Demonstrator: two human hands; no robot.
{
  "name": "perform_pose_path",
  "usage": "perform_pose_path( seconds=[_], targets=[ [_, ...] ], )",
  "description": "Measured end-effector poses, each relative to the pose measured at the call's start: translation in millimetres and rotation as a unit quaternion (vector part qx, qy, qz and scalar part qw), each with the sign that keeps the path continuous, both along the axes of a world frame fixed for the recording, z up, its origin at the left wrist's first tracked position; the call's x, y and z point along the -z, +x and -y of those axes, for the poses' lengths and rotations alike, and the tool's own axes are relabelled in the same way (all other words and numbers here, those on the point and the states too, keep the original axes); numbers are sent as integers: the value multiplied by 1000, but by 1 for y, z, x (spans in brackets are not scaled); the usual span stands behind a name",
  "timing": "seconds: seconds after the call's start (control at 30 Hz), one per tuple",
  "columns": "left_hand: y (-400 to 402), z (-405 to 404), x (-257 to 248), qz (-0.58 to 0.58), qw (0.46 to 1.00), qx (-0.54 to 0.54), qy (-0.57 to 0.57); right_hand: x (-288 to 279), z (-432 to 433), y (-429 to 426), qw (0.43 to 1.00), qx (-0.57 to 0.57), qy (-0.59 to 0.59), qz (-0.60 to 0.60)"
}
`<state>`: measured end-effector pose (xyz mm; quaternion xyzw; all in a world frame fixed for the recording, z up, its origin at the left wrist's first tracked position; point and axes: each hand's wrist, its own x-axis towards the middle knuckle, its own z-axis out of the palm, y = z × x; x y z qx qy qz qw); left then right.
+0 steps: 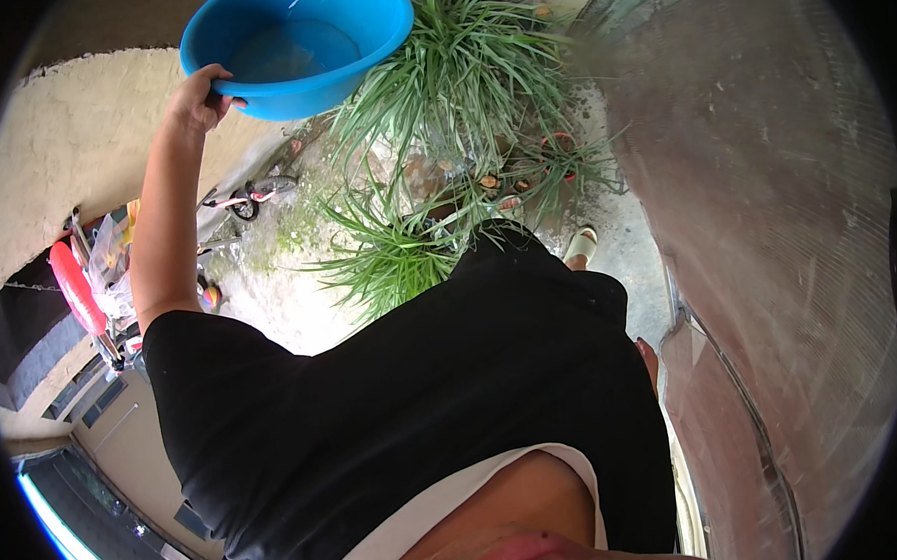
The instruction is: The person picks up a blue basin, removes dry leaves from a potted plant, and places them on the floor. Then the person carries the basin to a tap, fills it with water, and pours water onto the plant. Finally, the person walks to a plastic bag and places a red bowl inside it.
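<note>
My left hand (pixel 204 99), at the end of a raised arm, grips the near left rim of a blue plastic basin (pixel 298 99). The basin is tilted, and its inner bottom looks shiny; whether water is in it I cannot tell. Long-leaved green plants (pixel 455 77) stand just right of the basin, and another leafy clump (pixel 395 263) grows nearer my body. On the right, a small strip of skin beside my black shirt may be part of my right hand (pixel 648 361); its fingers and anything in them are hidden.
A red-rimmed pot (pixel 558 155) holds a smaller plant. My foot is in a pale slipper (pixel 583 244) on concrete. A corrugated sheet wall (pixel 745 192) rises on the right. Leftward are a plastered wall (pixel 74 139), a small bicycle (pixel 246 202), a pink inflatable (pixel 77 289) and a colourful ball (pixel 211 296).
</note>
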<state>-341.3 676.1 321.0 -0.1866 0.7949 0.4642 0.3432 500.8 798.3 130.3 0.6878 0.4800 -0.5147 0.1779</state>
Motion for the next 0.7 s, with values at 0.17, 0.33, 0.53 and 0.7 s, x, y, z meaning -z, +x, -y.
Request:
perform_pose_path(
  seconds=[0.17,0.33,0.53,0.7],
  targets=[
    [-1,37,5,5,1000,-12,-3,32,-5,24,994,101,-35,-28],
    [3,61,0,-2,1000,-6,-27,34,-16,16,989,123,-46,-62],
    [13,82,2,-16,997,-33,-66,31,-22,8,991,83,-2,-101],
    [21,99,4,-12,996,-45,-72,29,-27,2,990,48,14,-134]
  ],
)
